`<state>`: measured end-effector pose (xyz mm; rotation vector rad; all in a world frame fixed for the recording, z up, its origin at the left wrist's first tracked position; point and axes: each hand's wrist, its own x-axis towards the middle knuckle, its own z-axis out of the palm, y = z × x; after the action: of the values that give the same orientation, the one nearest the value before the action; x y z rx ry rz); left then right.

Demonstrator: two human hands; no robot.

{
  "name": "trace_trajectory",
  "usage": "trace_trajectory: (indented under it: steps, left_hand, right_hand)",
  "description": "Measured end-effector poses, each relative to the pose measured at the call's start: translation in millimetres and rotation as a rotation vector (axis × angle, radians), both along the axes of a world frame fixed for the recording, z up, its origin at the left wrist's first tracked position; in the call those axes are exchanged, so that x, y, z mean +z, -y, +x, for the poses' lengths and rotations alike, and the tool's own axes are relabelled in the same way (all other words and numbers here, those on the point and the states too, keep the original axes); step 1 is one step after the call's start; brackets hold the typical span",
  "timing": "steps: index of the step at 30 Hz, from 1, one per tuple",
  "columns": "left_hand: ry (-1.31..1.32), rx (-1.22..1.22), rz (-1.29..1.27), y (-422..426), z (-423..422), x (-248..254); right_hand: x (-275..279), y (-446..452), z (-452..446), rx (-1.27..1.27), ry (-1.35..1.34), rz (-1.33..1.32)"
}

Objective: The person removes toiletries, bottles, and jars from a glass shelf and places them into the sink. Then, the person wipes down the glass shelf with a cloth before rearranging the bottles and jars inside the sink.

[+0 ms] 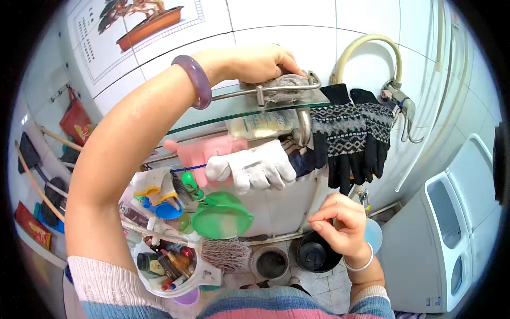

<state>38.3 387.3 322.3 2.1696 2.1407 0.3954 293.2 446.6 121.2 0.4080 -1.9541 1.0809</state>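
Up at the glass shelf (239, 113), my left hand (265, 63) has its fingers bent down onto a grey, fuzzy cloth (287, 87) behind the metal rail. A purple bangle (194, 80) circles that wrist. My right hand (340, 223) hangs in the air below black patterned knit gloves (348, 138). Its fingers are curled, thumb tip close to the index finger, and nothing shows between them. Under the shelf hang white gloves (255, 166) and a pink glove (204, 157). A clear packet (263, 125) with pale contents lies beneath the glass.
A green scoop-like strainer (220, 215) hangs at centre left, above a mop head (226, 255). Below my left arm is a white bucket (204, 276) full of bottles. Dark buckets (319, 255) stand on the floor. A white washing machine (425, 250) is at right; a hose (372, 38) loops above a tap.
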Motion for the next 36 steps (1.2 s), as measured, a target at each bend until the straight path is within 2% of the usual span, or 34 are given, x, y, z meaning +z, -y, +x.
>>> trace_trajectory:
  steps: [3, 7, 8, 11, 13, 15, 18, 21, 23, 24, 27, 28, 29, 31, 33, 35, 36]
  left_hand:
    - [-0.205, -0.077, -0.022, 4, -1, 4]
    - [-0.101, 0.06, -0.16, 47, -11, 16]
    - [-0.135, 0.096, -0.122, 52, -8, 14]
    - [-0.339, -0.024, -0.006, 28, -5, 0]
    - [-0.434, -0.093, 0.022, 1, -9, -4]
    - [-0.569, -0.17, 0.096, -19, -12, -9]
    - [-0.477, -0.038, -0.027, -26, -11, -3]
    - [-0.447, -0.014, -0.073, -11, -5, -1]
    - [-0.507, -0.045, -0.005, -1, -10, -1]
    - [-0.493, 0.001, -0.033, 6, -13, 1]
    - [-0.507, 0.21, -0.108, 32, -12, 14]
    - [-0.541, 0.253, -0.065, 39, -11, 17]
    - [-0.551, 0.298, 0.149, 39, -14, 15]
    - [-0.571, 0.21, 0.644, 29, -15, 19]
    - [-0.647, 0.159, 0.591, 13, -20, 14]
    - [-0.824, -0.136, 0.352, 13, -21, 3]
    - [-0.853, -0.172, 0.34, 10, -25, 5]
  right_hand:
    - [4, -3, 4, -0.016, 0.018, -0.025]
    - [-1, -20, 18, -0.078, 0.003, -0.013]
    - [-5, -26, 17, -0.092, -0.049, -0.013]
    - [-4, -27, 16, -0.099, -0.01, -0.092]
    - [2, -24, 12, -0.059, -0.019, 0.001]
    - [-2, -19, 8, 0.015, 0.005, -0.014]
    - [-4, -15, 1, 0.019, -0.003, 0.014]
    - [-4, -15, 3, 0.007, 0.016, -0.013]
    - [-9, -20, 14, -0.019, 0.031, -0.038]
    - [-13, -26, 18, -0.063, -0.001, 0.008]
    - [-28, -42, 40, -0.202, 0.053, -0.078]
    - [-32, -47, 45, -0.224, 0.046, -0.105]
    - [-36, -52, 48, -0.245, 0.038, -0.131]
    - [-36, -53, 49, -0.253, 0.024, -0.145]
    - [-30, -52, 50, -0.249, 0.031, -0.137]
    - [-30, -51, 51, -0.22, 0.071, -0.105]
    - [-34, -51, 50, -0.208, 0.061, -0.121]
